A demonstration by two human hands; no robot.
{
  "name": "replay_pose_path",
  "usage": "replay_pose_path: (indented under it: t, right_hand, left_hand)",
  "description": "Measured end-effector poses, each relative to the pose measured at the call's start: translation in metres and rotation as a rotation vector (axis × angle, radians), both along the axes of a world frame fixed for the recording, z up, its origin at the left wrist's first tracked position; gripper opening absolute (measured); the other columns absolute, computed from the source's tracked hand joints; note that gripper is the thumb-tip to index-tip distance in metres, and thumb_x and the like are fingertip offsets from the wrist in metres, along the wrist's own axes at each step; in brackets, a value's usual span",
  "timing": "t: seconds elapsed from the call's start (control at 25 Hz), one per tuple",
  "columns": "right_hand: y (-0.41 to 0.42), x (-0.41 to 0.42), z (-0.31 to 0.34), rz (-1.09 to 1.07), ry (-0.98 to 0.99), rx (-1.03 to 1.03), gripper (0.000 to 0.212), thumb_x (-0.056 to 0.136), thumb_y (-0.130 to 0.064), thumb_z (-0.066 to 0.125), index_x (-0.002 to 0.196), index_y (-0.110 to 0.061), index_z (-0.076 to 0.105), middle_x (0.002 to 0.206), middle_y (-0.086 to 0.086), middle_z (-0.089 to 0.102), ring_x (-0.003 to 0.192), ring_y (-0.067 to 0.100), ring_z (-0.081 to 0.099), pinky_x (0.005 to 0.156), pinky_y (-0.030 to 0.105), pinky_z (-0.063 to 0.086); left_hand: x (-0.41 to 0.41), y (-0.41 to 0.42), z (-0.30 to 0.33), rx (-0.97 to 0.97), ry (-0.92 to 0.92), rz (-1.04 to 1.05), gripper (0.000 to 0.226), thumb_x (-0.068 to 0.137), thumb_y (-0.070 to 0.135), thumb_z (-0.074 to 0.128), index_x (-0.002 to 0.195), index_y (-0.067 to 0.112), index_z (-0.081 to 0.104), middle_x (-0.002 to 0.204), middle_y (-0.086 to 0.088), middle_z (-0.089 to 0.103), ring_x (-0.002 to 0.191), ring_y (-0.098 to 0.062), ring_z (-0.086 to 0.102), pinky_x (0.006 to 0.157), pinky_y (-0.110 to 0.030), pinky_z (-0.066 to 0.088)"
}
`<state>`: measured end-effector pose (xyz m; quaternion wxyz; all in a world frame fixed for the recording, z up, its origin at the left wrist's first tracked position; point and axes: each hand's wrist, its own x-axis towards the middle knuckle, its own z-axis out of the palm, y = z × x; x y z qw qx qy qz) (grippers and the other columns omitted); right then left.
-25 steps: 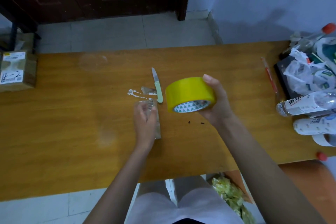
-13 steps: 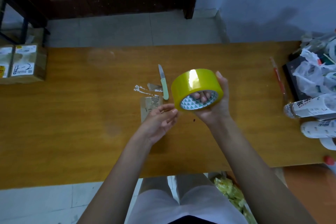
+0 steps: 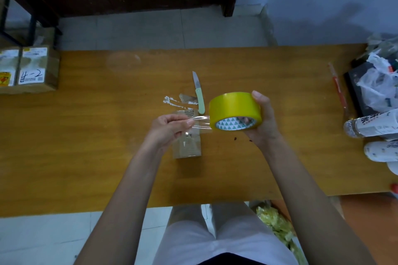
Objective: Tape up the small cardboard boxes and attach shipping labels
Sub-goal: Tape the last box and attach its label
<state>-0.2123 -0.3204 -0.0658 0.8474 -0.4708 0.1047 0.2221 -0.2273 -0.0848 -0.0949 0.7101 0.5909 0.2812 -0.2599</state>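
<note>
A: R hand [image 3: 261,120]? Tape roll [image 3: 235,112]?
B: Fingers curled thru roll's core, held above table [image 3: 86,146].
A: L hand [image 3: 170,126]?
B: Pinches clear tape strip [image 3: 199,122] drawn from roll, over small box [image 3: 188,146] lying on table, near knife [image 3: 199,94].

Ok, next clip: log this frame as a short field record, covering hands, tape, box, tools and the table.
left hand: pinches the free end of the tape strip
right hand: grips the yellow tape roll
small cardboard box: lies on the table, under the strip
knife: green handle, beyond the box
labelled boxes: far left
bottles: right edge
</note>
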Motion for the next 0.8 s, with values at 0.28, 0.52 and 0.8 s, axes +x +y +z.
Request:
replay_pose_path:
  t: [0.28,0.52,0.8]
  right_hand:
    - [-0.049,0.0,-0.024,-0.018,-0.096,-0.924,0.057,0.048,-0.063,0.076,0.064,-0.011,0.058,0.056,-0.005,0.044,0.05,0.003,0.043,0.046,0.018,0.032]
    - [-0.039,-0.004,-0.047,-0.021,-0.088,-1.067,0.047,0.067,-0.04,0.087,0.066,-0.006,0.053,0.066,0.002,0.04,0.059,0.011,0.038,0.048,0.025,0.029]
    - [-0.037,-0.005,-0.066,0.007,-0.159,-1.159,0.055,0.072,-0.051,0.079,0.058,-0.014,0.04,0.059,0.004,0.03,0.056,0.016,0.032,0.052,0.036,0.025]
  left_hand:
    - [-0.008,0.086,-0.023,0.364,-0.079,0.063,0.028,0.066,0.017,0.088,0.084,0.014,0.067,0.065,0.006,0.073,0.058,-0.001,0.066,0.061,-0.019,0.045]
    - [-0.013,0.078,-0.047,0.458,-0.107,0.024,0.028,0.07,0.014,0.086,0.09,0.009,0.068,0.067,0.006,0.073,0.06,0.001,0.066,0.065,-0.021,0.046]
    - [-0.007,0.071,-0.063,0.506,-0.15,0.003,0.023,0.073,0.013,0.085,0.083,0.011,0.064,0.064,0.009,0.072,0.066,-0.001,0.069,0.068,-0.018,0.049]
